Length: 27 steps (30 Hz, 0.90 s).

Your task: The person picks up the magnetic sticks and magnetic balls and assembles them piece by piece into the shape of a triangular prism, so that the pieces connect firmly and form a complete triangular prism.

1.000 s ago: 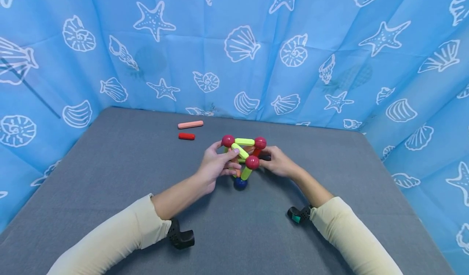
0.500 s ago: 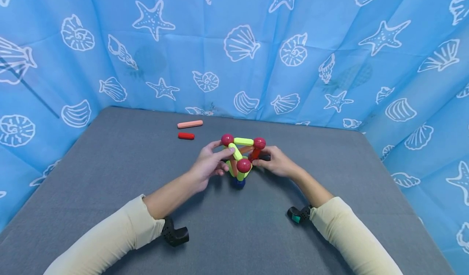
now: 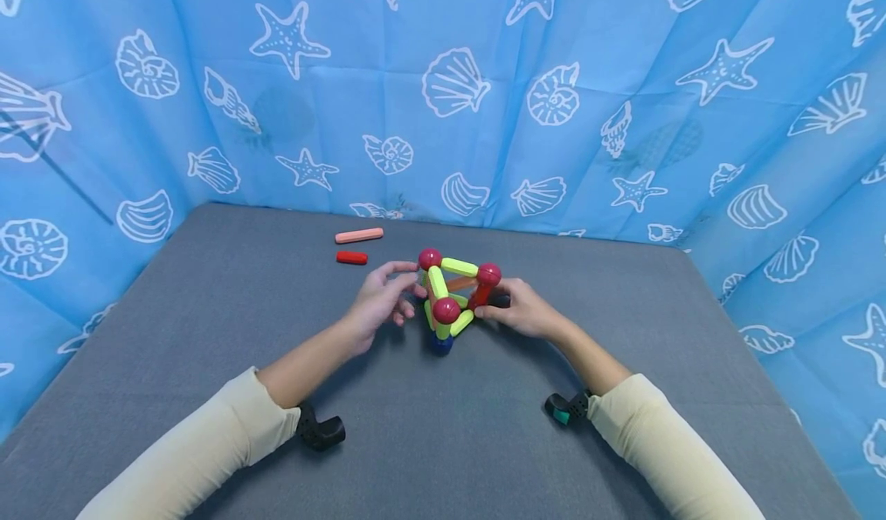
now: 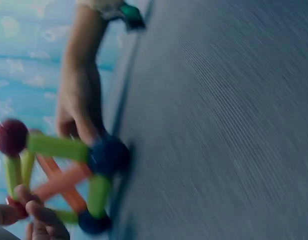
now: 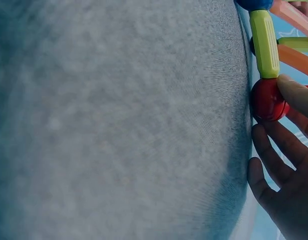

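Note:
A frame of magnetic rods and balls point(image 3: 438, 282) stands on the grey table. Yellow-green rods link its crimson top balls point(image 3: 446, 310); dark blue balls point(image 4: 108, 155) sit at its lower corners. Orange rods point(image 4: 61, 182) cross inside one side. A short red rod point(image 3: 481, 295) runs down its right side. My right hand point(image 3: 522, 305) pinches the red ball point(image 5: 269, 100) at the lower right corner between thumb and fingers. Beside the frame's left side, my left hand point(image 3: 377, 301) has its fingers spread and loosely bent, fingertips right by the upper left ball.
A pink rod point(image 3: 359, 235) and a shorter red rod point(image 3: 352, 258) lie on the grey table point(image 3: 228, 289) behind my left hand. A blue curtain point(image 3: 388, 97) with white shells hangs along the table's back edge. Both wrists wear black camera mounts point(image 3: 321, 431).
My left hand has let go of the frame's upper rod and drawn back left. The frame's front side has swung leftward. My right hand stays at the lower right corner.

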Each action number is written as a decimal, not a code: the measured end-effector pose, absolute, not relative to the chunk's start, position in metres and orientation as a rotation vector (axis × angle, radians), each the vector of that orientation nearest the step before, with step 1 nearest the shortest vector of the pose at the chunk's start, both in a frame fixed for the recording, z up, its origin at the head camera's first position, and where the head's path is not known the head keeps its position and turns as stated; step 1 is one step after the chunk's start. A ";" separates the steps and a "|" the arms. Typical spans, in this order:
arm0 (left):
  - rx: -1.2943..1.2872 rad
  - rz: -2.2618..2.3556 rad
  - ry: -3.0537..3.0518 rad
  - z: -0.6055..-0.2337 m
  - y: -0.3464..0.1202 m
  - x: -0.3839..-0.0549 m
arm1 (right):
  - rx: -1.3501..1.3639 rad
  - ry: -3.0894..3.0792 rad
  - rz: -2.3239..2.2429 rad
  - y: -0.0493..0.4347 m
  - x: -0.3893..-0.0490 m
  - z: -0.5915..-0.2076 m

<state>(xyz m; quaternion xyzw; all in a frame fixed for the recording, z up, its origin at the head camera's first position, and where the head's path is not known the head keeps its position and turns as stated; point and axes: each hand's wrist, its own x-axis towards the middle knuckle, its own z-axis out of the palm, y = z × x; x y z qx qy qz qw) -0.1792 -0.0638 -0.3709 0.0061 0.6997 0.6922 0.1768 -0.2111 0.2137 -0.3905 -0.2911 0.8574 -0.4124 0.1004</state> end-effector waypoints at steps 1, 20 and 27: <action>0.078 1.905 2.029 -0.375 -0.067 -0.180 | -0.870 2.540 -1.213 0.214 -0.211 -0.390; 0.715 1.397 2.266 -0.396 -0.076 -0.191 | -0.921 2.341 -1.147 0.227 -0.198 -0.382; 0.706 1.438 2.251 -0.399 -0.076 -0.200 | -0.861 2.397 -1.179 0.225 -0.207 -0.383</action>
